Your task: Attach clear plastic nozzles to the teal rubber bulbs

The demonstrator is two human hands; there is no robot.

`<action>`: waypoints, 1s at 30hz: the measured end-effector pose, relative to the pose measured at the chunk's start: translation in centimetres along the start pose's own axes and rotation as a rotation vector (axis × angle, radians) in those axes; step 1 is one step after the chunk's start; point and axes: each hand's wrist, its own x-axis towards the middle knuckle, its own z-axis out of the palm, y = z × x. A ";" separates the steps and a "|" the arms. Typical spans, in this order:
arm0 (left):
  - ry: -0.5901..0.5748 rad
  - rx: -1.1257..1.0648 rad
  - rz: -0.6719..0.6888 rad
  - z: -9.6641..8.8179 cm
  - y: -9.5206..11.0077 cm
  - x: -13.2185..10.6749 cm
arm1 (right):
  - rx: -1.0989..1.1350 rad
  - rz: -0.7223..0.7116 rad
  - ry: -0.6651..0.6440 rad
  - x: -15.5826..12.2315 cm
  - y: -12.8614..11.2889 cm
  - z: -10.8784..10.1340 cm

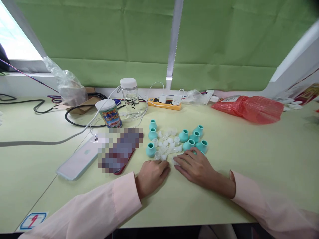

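Note:
Both my hands rest on the pale green table in front of a scatter of small parts. My left hand [152, 174] lies knuckles up with its fingers curled under, right next to a teal cup-shaped piece [150, 149] and several small clear plastic caps [166, 145]. My right hand [195, 166] lies flat with fingers stretched toward the caps, its fingertips touching one of them. More teal pieces [195, 137] stand just beyond my right hand. What my left fingers hold, if anything, is hidden.
A phone [79, 159] and a blurred flat object [121, 151] lie at left. Behind stand a printed can [110, 114], a clear jar [130, 97], cables, a yellow power strip [164, 103], a plastic bag on cardboard [67, 87] and a red bag [249, 108]. Green screen behind.

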 end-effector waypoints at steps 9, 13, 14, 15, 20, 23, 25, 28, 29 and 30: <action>-0.087 0.149 -0.037 -0.9 0.5 0.1 | 0.022 -0.042 -0.014 -1.1 -0.1 -0.8; -0.139 0.203 0.003 -1.8 0.7 0.0 | 0.057 -0.016 0.024 -1.3 -0.2 -1.2; -0.150 0.213 0.010 -2.0 0.8 -0.1 | 0.063 -0.010 0.030 -1.3 -0.2 -1.3; -0.159 0.220 0.020 -2.2 0.9 0.0 | 0.067 -0.007 0.036 -1.3 -0.3 -1.3; -0.145 0.223 0.076 -2.1 1.0 0.0 | 0.067 0.015 0.087 -1.2 -0.4 -1.2; -0.087 0.195 0.096 -1.7 0.7 -0.3 | 0.032 0.038 0.182 -1.1 -0.1 -1.4; -0.021 0.140 0.102 -1.3 0.3 -0.6 | 0.000 -0.020 0.247 -1.1 0.1 -1.5; 0.259 -0.200 0.151 -0.6 -0.1 -1.2 | 0.101 -0.244 0.366 -1.3 -0.5 -1.7; 0.352 -0.327 0.167 -0.3 -0.2 -1.3 | 0.197 -0.304 0.388 -1.3 -1.0 -1.7; 0.404 -0.421 0.169 -0.1 -0.3 -1.4 | 0.316 -0.334 0.382 -1.3 -1.6 -1.8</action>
